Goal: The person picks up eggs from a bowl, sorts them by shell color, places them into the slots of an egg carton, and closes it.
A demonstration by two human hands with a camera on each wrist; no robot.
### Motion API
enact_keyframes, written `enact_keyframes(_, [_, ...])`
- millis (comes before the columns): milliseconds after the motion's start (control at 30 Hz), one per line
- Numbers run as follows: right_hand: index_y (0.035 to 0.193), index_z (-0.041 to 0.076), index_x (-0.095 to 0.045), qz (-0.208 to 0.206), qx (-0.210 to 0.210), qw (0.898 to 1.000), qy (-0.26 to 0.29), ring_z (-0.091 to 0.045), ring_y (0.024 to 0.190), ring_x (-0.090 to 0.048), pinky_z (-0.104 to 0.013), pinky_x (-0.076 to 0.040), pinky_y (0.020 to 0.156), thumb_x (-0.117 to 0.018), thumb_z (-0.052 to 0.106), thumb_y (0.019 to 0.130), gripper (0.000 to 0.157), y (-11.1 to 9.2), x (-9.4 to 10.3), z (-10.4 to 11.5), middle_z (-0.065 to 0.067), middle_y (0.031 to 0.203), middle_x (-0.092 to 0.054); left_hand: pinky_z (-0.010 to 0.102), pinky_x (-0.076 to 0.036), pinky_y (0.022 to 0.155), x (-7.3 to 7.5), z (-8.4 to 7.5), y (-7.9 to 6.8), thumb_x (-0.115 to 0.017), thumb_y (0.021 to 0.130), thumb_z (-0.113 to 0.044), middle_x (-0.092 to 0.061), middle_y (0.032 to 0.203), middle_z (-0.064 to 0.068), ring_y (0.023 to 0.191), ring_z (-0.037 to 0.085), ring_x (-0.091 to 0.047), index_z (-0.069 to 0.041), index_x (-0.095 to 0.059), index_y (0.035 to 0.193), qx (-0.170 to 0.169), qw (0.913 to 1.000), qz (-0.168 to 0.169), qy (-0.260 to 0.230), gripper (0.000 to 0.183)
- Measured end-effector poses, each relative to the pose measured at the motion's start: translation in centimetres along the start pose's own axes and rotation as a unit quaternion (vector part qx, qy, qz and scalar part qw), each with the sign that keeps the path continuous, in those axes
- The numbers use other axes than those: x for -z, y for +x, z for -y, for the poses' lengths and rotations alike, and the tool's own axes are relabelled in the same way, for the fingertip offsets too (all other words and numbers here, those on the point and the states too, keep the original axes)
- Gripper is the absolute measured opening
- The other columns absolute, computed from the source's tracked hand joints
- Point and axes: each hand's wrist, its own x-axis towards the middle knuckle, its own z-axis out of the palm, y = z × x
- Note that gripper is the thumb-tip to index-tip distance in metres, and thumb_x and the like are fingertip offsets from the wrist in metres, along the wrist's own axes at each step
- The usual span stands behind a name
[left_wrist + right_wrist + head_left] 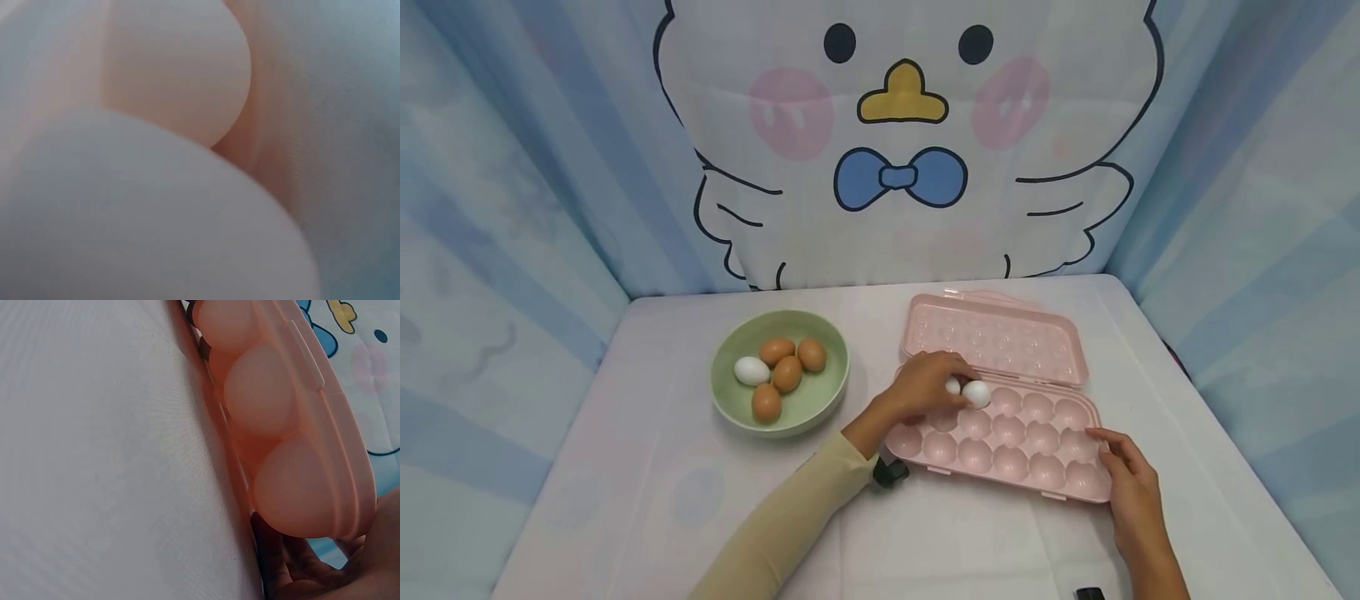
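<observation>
A pink egg carton [1009, 429] lies open on the table, its lid [992, 337] folded back behind the cups. My left hand [931, 382] reaches over the back row and pinches a white egg [976, 393] between thumb and fingertips. Beside that egg, a second white egg [952, 385] is partly hidden by the fingers. At the carton's right end, my right hand [1131, 483] grips the rim. The right wrist view shows fingers [300, 556] curled by the end cup's underside. Blurred, pale rounded cups [137, 206] fill the left wrist view.
Left of the carton stands a green bowl [827, 400] with several brown eggs [786, 374] and one white egg [751, 371]. A white cloth covers the table [647, 500]. Curtains [1262, 208] hang around its sides, and a cartoon backdrop [895, 242] closes the back.
</observation>
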Motion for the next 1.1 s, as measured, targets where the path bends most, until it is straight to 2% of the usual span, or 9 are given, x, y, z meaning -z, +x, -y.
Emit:
enact_keyframes(167, [0.144,0.007,-0.053,-0.001,-0.008,1.0,-0.001,-0.023,0.156,-0.012,-0.043,-0.02,0.122,-0.031,0.016,0.112,0.04,-0.1,0.0,0.1,-0.007,0.17,-0.021,0.019,-0.046,0.091,0.4,-0.1,-0.3,-0.088,0.085,-0.021,-0.071,0.115,-0.004,0.103,0.007,-0.063,-0.013,-0.075,0.125,-0.008,0.9987,-0.009,-0.05,0.043])
enact_keyframes(267, [0.144,0.007,-0.054,-0.003,-0.008,1.0,-0.006,-0.023,0.156,-0.013,-0.044,-0.02,0.122,-0.031,0.017,0.113,0.041,-0.1,-0.1,0.1,-0.008,0.169,-0.023,0.019,-0.045,0.094,0.7,-0.2,-0.7,-0.089,0.084,-0.02,-0.071,0.116,0.0,0.106,0.011,-0.065,-0.01,-0.074,0.124,-0.019,0.9977,-0.018,-0.062,0.044])
enact_keyframes(467, [0.144,0.007,-0.054,-0.001,0.002,1.0,-0.008,-0.022,0.156,-0.015,-0.041,-0.02,0.122,-0.031,0.016,0.112,0.041,0.0,-0.1,0.1,-0.009,0.168,-0.026,0.024,-0.048,0.095,2.1,-0.2,-1.6,-0.087,0.086,-0.018,-0.07,0.119,0.006,0.107,0.02,-0.066,-0.005,-0.072,0.124,-0.035,0.9941,-0.037,-0.096,0.043])
enact_keyframes(600, [0.144,0.007,-0.055,-0.005,0.005,1.0,-0.009,-0.022,0.155,-0.015,-0.04,-0.02,0.122,-0.031,0.015,0.112,0.04,0.0,-0.1,0.0,-0.009,0.167,-0.027,0.032,-0.052,0.094,3.4,0.0,-2.5,-0.087,0.087,-0.016,-0.069,0.122,0.009,0.107,0.023,-0.065,-0.004,-0.071,0.126,-0.04,0.991,-0.044,-0.12,0.044])
enact_keyframes(800, [0.144,0.007,-0.055,-0.005,0.007,1.0,-0.001,-0.02,0.156,-0.012,-0.039,-0.017,0.123,-0.031,0.014,0.112,0.041,-0.1,-0.1,0.0,-0.009,0.168,-0.026,0.041,-0.051,0.097,5.7,-0.1,-4.8,-0.084,0.089,-0.015,-0.068,0.124,0.008,0.109,0.026,-0.064,-0.005,-0.07,0.128,-0.047,0.9876,-0.053,-0.14,0.043])
enact_keyframes(933, [0.144,0.008,-0.055,-0.004,0.003,1.0,-0.004,-0.02,0.155,-0.014,-0.038,-0.018,0.122,-0.031,0.015,0.112,0.04,0.0,-0.2,0.0,-0.009,0.168,-0.026,0.046,-0.053,0.09,7.1,-0.4,-6.6,-0.08,0.091,-0.01,-0.068,0.122,0.011,0.107,0.027,-0.064,-0.004,-0.069,0.128,-0.063,0.9865,-0.055,-0.141,0.039])
enact_keyframes(1100, [0.145,0.01,-0.055,-0.007,-0.004,1.0,-0.003,-0.019,0.155,-0.016,-0.038,-0.02,0.122,-0.032,0.018,0.113,0.04,0.0,-0.2,0.2,-0.009,0.167,-0.028,0.034,-0.053,0.09,8.8,-0.4,-9.0,-0.08,0.093,-0.013,-0.068,0.121,0.0,0.106,0.019,-0.063,-0.008,-0.069,0.129,-0.04,0.9882,-0.062,-0.134,0.038])
